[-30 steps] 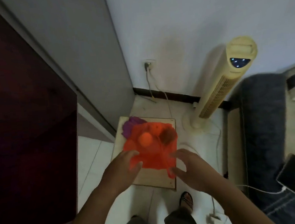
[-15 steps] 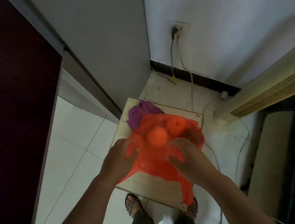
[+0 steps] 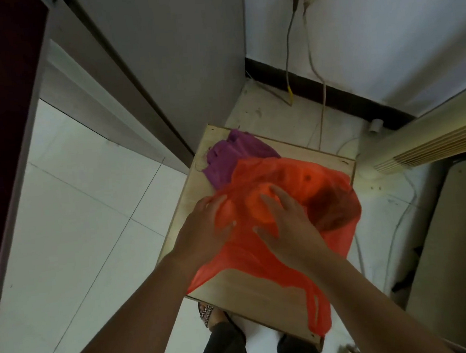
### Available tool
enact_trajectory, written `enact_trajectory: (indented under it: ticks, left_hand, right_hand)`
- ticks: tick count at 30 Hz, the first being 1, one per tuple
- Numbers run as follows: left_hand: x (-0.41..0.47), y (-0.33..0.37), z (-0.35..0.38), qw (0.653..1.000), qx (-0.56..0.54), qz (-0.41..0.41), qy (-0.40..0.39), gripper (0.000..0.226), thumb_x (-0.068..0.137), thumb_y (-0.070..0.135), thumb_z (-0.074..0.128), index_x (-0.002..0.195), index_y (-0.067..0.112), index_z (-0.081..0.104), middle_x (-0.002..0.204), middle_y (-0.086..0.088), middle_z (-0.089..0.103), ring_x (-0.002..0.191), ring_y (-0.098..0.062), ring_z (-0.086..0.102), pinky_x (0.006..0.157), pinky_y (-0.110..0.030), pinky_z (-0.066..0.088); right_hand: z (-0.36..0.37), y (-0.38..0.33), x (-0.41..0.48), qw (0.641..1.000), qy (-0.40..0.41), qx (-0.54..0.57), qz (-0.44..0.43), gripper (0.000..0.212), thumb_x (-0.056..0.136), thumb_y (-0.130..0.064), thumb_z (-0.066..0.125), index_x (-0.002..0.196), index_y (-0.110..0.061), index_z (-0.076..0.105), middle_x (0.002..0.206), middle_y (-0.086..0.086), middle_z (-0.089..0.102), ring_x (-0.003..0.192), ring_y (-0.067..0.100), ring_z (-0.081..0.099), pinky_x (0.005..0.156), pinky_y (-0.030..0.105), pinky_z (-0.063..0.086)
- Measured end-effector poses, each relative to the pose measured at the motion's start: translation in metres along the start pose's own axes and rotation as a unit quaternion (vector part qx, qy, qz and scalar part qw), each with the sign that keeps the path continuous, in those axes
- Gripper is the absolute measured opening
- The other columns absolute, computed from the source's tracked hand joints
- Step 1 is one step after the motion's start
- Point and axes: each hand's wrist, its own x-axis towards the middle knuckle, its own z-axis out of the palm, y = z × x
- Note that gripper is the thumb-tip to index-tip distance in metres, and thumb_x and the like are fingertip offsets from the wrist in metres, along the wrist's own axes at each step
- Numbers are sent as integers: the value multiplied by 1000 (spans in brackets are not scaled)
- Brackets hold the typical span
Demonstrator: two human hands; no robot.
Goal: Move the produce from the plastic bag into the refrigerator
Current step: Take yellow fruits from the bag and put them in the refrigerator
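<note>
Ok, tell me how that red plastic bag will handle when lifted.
Likely floppy: the thin red plastic bag lies crumpled and sagging on the wooden board, its handle loop lying limp near the edge. Probably bottom-heavy too, as round orange produce bulges through the film; those pieces may roll and shift the load when lifted.
</note>
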Motion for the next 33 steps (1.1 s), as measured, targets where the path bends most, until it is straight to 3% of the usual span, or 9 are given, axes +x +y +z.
enact_trajectory:
  ticks: [5, 9, 17, 21, 26, 30, 33]
  left_hand:
    - [-9, -8, 13, 1000, -29, 7, 2, 61, 88, 35, 57, 142, 25, 29, 142, -6, 35, 122, -17, 43, 95, -26, 38]
    - [-17, -9, 20, 999, -52, -1, 15, 60, 88, 39, 57, 141, 26, 31, 140, -4, 37, 121, -16, 43, 90, -21, 34]
    - [-18, -5, 24, 995, -60, -28, 71, 34, 90, 36, 54, 122, 26, 52, 119, 1, 57, 101, -9, 52, 79, -24, 38]
    - [-23, -5, 23, 994, -91, -28, 54, 34, 89, 37, 55, 121, 27, 55, 117, 3, 61, 105, -14, 57, 86, -32, 48]
    - [-38, -10, 14, 995, -71, 28, 65, 50, 88, 35, 58, 135, 29, 42, 130, 0, 51, 116, -15, 50, 92, -34, 46]
    - [-56, 7, 1, 986, -48, 70, 141, 38, 87, 29, 61, 124, 24, 53, 125, 3, 55, 110, -8, 50, 85, -20, 40]
    - [-75, 22, -3, 985, -54, 96, 134, 29, 88, 26, 62, 117, 26, 58, 118, 8, 58, 105, -3, 50, 83, -14, 39]
  right_hand:
    - [12, 3, -8, 1000, 19, 7, -7, 65, 87, -34, 59, 143, -19, 30, 153, 5, 18, 135, 28, 28, 109, 31, 23]
    - [16, 3, -14, 1000, 15, 4, -6, 65, 86, -35, 59, 142, -19, 31, 152, 5, 20, 134, 26, 31, 107, 29, 27]
    - [12, 6, -29, 1000, 28, -14, 4, 61, 89, -40, 55, 142, -22, 31, 152, -1, 20, 136, 21, 24, 107, 32, 27]
    - [15, 1, -48, 996, 90, 13, -4, 53, 88, -37, 56, 136, -22, 40, 149, -1, 28, 134, 19, 29, 105, 35, 33]
    - [20, -7, -67, 989, 129, 68, 10, 50, 86, -48, 42, 131, -26, 45, 141, -3, 40, 127, 13, 38, 100, 33, 40]
    - [17, -10, -62, 990, 124, 59, 4, 47, 89, -39, 51, 132, -22, 45, 142, 1, 40, 128, 17, 37, 100, 30, 35]
    - [11, -12, -50, 991, 123, 47, 10, 48, 90, -32, 56, 134, -20, 44, 144, 2, 38, 130, 18, 34, 100, 25, 27]
